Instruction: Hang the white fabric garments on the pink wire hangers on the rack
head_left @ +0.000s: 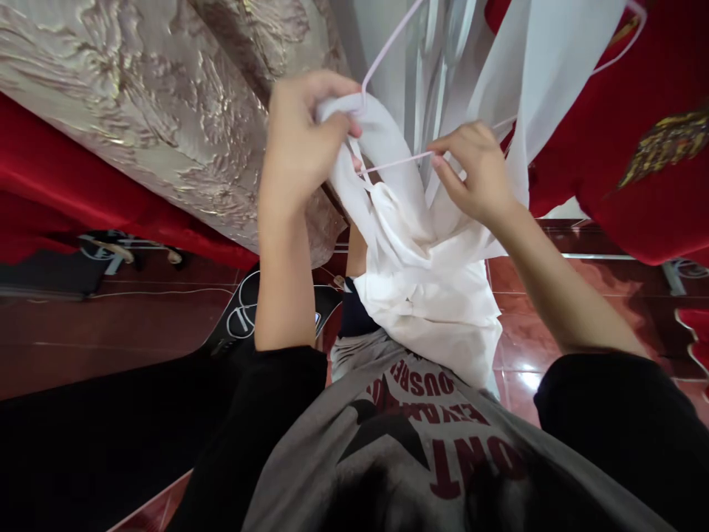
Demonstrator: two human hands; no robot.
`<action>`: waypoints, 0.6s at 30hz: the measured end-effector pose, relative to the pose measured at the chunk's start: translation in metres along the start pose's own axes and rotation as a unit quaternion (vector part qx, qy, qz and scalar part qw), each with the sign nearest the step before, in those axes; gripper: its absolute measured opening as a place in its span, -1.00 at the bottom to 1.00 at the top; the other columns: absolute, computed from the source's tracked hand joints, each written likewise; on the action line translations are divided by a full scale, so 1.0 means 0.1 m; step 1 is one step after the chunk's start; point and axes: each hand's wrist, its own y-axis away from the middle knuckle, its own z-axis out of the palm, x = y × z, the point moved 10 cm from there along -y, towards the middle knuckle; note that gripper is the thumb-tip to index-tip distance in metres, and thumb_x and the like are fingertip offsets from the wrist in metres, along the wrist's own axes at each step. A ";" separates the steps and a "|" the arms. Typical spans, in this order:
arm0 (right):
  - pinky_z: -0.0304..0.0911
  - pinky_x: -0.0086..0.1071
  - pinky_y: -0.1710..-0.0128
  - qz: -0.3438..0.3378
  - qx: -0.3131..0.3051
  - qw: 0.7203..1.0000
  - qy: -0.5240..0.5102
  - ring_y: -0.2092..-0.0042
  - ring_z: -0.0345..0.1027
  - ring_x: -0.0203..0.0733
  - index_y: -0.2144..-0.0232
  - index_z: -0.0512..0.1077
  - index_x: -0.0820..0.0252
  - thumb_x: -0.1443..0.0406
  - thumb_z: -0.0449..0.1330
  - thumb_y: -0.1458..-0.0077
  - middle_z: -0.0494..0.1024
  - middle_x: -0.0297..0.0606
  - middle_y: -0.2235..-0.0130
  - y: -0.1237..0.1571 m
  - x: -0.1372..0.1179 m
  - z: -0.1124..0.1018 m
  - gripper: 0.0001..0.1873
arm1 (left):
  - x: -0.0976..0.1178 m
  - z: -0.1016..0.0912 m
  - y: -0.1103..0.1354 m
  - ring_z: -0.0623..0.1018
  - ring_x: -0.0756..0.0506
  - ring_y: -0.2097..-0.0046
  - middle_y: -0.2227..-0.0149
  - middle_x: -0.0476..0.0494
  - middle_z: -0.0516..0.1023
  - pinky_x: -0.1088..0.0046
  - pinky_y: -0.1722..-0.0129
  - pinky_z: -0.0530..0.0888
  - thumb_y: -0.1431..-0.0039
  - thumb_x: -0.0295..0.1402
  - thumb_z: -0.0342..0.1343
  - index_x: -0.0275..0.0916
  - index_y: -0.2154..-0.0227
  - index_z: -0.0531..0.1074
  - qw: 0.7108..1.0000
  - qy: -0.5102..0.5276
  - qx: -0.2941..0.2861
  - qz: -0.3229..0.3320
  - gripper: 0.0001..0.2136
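A white garment hangs in folds in front of my chest. My left hand is closed on a bunched part of the white cloth at the bend of a thin pink wire hanger. My right hand pinches the hanger's lower bar together with the cloth. The hanger's upper wire runs up out of view. Its far end shows at the top right against a red cloth.
A gold-patterned beige fabric hangs at the left, with red cloth behind it. More red fabric with gold embroidery hangs at the right. Below lies a glossy red tiled floor. A dark object with white lines sits on the floor.
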 end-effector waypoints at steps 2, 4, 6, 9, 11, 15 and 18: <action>0.08 0.03 -0.41 0.004 0.009 1.000 0.005 -0.08 0.30 -0.07 0.18 0.51 -0.11 -0.04 0.20 -0.21 0.52 -0.26 0.15 0.03 0.05 0.04 -0.74 | 0.10 -0.07 -0.07 0.52 -0.13 0.33 0.35 -0.07 0.59 0.42 0.45 0.50 -0.19 -0.77 0.02 -0.27 0.28 0.55 0.996 -0.060 -0.023 0.056 -0.69; 0.04 0.02 -0.42 0.014 0.017 1.000 0.003 -0.07 0.29 -0.09 0.22 0.51 -0.10 -0.07 0.17 -0.23 0.51 -0.26 0.17 0.07 0.04 0.03 -0.71 | 0.11 -0.33 -0.16 0.41 -0.01 0.46 0.43 0.01 0.54 0.52 0.56 0.37 -0.29 -0.71 0.00 -0.27 0.17 0.50 0.997 -0.033 0.018 0.062 -0.73; 0.05 0.02 -0.42 0.031 0.025 0.999 -0.009 -0.06 0.29 -0.07 0.28 0.50 -0.10 -0.11 0.20 -0.18 0.50 -0.26 0.20 0.10 0.03 0.00 -0.69 | -0.12 -0.65 -0.22 0.33 0.03 0.47 0.52 0.09 0.45 0.59 0.56 0.32 -0.48 -0.60 -0.09 -0.25 -0.04 0.43 0.988 0.123 0.089 -0.009 -0.73; 0.09 0.06 -0.38 0.037 0.032 0.999 -0.014 -0.06 0.28 -0.04 0.27 0.51 -0.10 -0.18 0.15 -0.17 0.50 -0.23 0.20 0.15 0.03 0.00 -0.61 | -0.59 -0.83 -0.14 0.43 0.10 0.25 0.45 0.13 0.50 0.72 0.39 0.41 -0.60 -0.46 -0.30 -0.15 -0.36 0.12 0.925 0.347 0.125 -0.087 -0.61; 0.10 0.08 -0.36 0.025 0.025 0.999 -0.013 -0.06 0.28 -0.05 0.19 0.52 -0.11 -0.21 0.05 -0.22 0.51 -0.22 0.15 0.17 -0.02 0.04 -0.53 | -0.87 -0.84 -0.01 0.47 0.15 0.06 0.30 0.10 0.59 0.72 0.24 0.47 -0.53 -0.55 -0.33 -0.15 -0.40 0.04 0.918 0.359 0.141 -0.096 -0.53; 0.13 0.02 -0.35 0.004 -0.004 1.000 0.014 -0.07 0.26 -0.09 -0.02 0.45 -0.18 -0.22 -0.01 -0.25 0.51 -0.27 0.05 0.22 -0.21 0.20 -0.49 | -1.26 -0.38 0.33 0.52 -0.02 -0.07 -0.07 -0.04 0.57 0.43 0.06 0.53 -0.29 -0.59 -0.16 -0.13 -0.32 0.25 0.950 0.272 0.087 -0.123 -0.43; 0.13 -0.01 -0.39 -0.002 -0.004 1.000 0.007 -0.15 0.24 -0.11 -0.07 0.40 -0.23 -0.16 0.04 -0.27 0.50 -0.33 -0.04 0.27 -0.41 0.26 -0.56 | -1.09 0.13 0.48 0.58 -0.10 0.22 -0.07 -0.05 0.56 0.37 0.23 0.49 -0.34 -0.40 0.04 0.00 -0.14 0.44 0.978 0.200 0.000 -0.051 -0.64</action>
